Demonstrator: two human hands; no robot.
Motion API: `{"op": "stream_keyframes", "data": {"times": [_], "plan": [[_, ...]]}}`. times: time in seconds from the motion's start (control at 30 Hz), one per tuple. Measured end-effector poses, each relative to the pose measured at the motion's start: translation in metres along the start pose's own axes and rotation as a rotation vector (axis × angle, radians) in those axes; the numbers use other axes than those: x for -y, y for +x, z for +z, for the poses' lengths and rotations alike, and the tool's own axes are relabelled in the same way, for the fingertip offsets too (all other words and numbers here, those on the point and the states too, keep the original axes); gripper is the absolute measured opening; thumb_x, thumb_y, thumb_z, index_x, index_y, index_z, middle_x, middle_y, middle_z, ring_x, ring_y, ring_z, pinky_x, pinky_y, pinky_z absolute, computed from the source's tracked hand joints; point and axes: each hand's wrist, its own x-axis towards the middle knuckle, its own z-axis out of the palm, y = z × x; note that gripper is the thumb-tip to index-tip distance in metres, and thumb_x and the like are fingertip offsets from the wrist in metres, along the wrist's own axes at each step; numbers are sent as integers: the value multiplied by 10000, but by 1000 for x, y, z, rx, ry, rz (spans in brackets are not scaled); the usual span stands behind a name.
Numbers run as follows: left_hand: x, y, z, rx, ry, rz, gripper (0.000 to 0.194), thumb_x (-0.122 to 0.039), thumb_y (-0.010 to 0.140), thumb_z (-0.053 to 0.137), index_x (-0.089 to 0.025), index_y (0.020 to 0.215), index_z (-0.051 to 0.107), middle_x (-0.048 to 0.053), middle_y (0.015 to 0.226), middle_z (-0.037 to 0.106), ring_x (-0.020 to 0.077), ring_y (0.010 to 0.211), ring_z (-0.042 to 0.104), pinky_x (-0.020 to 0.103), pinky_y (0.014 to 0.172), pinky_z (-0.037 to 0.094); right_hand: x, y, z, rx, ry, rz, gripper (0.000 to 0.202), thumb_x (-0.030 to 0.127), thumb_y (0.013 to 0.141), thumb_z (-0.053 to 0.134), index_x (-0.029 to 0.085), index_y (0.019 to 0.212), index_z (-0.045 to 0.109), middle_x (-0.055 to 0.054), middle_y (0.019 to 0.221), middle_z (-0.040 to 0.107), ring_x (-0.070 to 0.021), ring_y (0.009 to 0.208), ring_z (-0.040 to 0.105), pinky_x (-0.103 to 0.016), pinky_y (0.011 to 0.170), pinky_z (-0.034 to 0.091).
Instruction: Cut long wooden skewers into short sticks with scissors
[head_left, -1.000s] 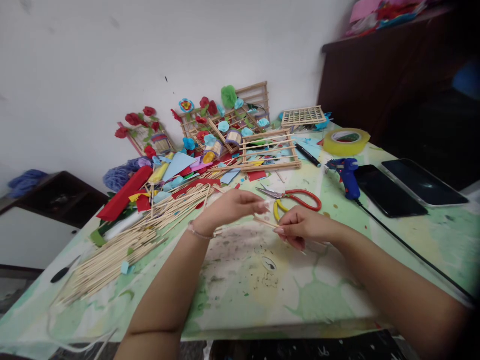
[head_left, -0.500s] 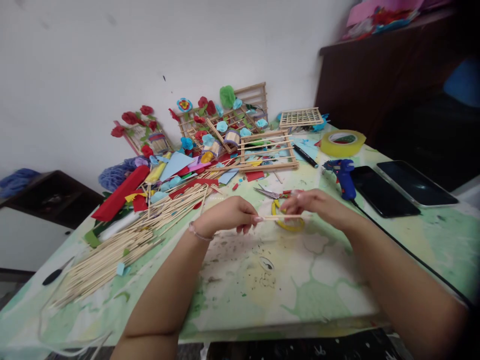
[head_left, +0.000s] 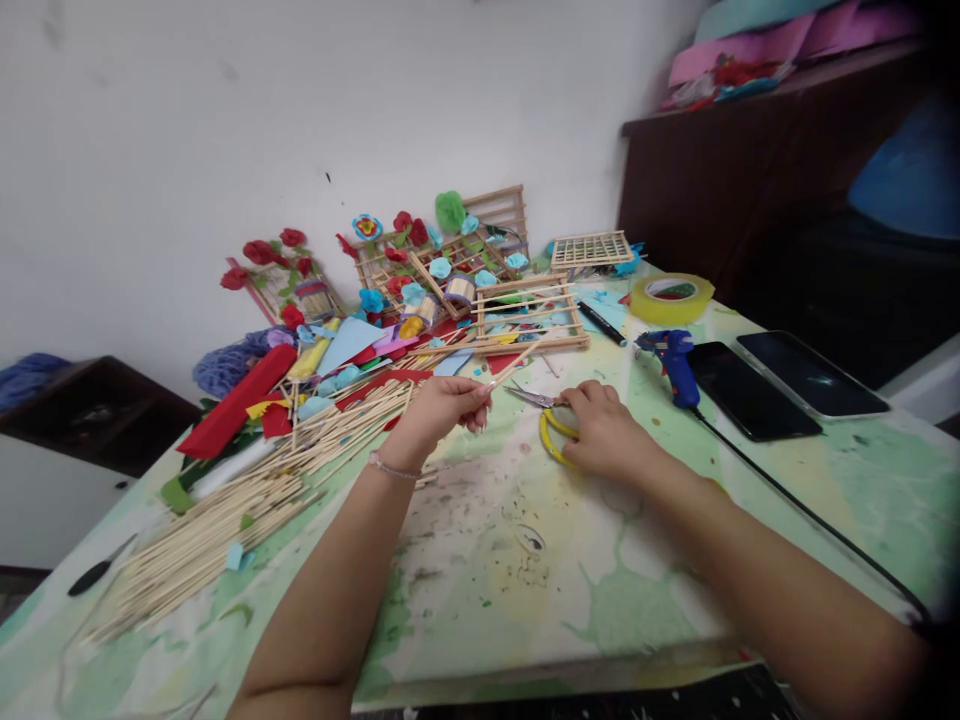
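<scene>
- Thin wooden stick [head_left: 504,372]: pale, straight, pinched between the fingertips of the left hand [head_left: 442,408], its free end tilted up and away over the table.
- Right hand [head_left: 606,432]: curled over the yellow-handled scissors [head_left: 553,425], whose blades point left; whether it grips them cannot be told.
- Stick pile [head_left: 247,490] lies well left; bare room lies nearer the front edge.
- Table [head_left: 525,570]: green-stained cover, against a white wall.
</scene>
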Motion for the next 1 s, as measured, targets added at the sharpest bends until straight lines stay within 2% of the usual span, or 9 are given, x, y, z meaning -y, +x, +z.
{"op": "stream_keyframes", "data": {"times": [0.23, 0.43, 0.53, 0.6, 0.7, 0.77, 0.83, 0.9, 1.0], "plan": [[-3, -1, -6, -75, -19, -3, 328, -446, 700, 653, -136, 602, 606, 9, 503, 590, 77, 457, 510, 195, 466, 410, -3, 2, -5, 44, -103, 161, 550, 270, 602, 560, 161, 1141, 550, -160, 1068, 508, -322, 950, 485, -339, 683, 398], [-9, -5, -8, -70, 19, 15, 344, -463, 695, 644, -130, 616, 607, 10, 503, 588, 86, 464, 523, 209, 494, 435, -17, 6, -8, 88, -43, 86, 362, 227, 606, 582, 142, 954, 635, -154, 924, 596, -263, 778, 555, -322, 607, 384], [-12, -8, -11, -79, 26, 35, 348, -461, 713, 627, -129, 612, 605, 14, 511, 591, 85, 475, 525, 207, 500, 429, -29, 9, -15, 78, 107, 133, 261, 216, 598, 613, 183, 848, 680, -112, 817, 636, -236, 700, 563, -311, 560, 367], [-13, -9, -14, -105, 8, 51, 345, -454, 716, 630, -129, 605, 603, 15, 512, 593, 82, 473, 521, 203, 497, 423, -34, 10, -21, 56, 269, 242, 227, 236, 599, 633, 193, 815, 691, -91, 766, 647, -227, 666, 565, -308, 537, 364], [-14, -12, -19, -129, -55, 112, 335, -447, 724, 635, -133, 610, 602, 2, 502, 581, 77, 463, 511, 200, 497, 422, -35, 11, -26, -17, 672, 390, 314, 268, 598, 643, 181, 899, 662, -78, 819, 644, -207, 683, 572, -298, 542, 389], [-14, -13, -21, -98, -120, 152, 328, -453, 739, 625, -141, 639, 604, -9, 510, 578, 75, 469, 513, 196, 494, 420, -28, 11, -26, -21, 1031, 315, 431, 270, 591, 646, 191, 1012, 597, -60, 880, 614, -179, 710, 567, -294, 588, 425], [-14, -14, -20, -51, -157, 157, 333, -463, 748, 616, -144, 654, 600, -10, 522, 586, 75, 472, 517, 195, 492, 420, -19, 9, -23, 74, 1305, 125, 537, 281, 594, 668, 206, 1101, 506, -42, 900, 567, -166, 738, 559, -314, 662, 455], [-16, -16, -17, -37, -151, 137, 341, -466, 740, 622, -138, 647, 595, -3, 522, 593, 78, 469, 520, 198, 495, 427, -11, 6, -17, 207, 1398, -31, 574, 343, 632, 681, 207, 1132, 435, -29, 873, 511, -158, 735, 539, -332, 689, 455], [-22, -21, -12, -62, -108, 117, 339, -458, 727, 634, -131, 645, 595, 7, 517, 599, 85, 472, 527, 206, 507, 442, -3, 2, -7, 345, 1353, -123, 605, 517, 647, 664, 218, 1107, 408, 2, 817, 410, -118, 661, 438, -290, 626, 415]]}}
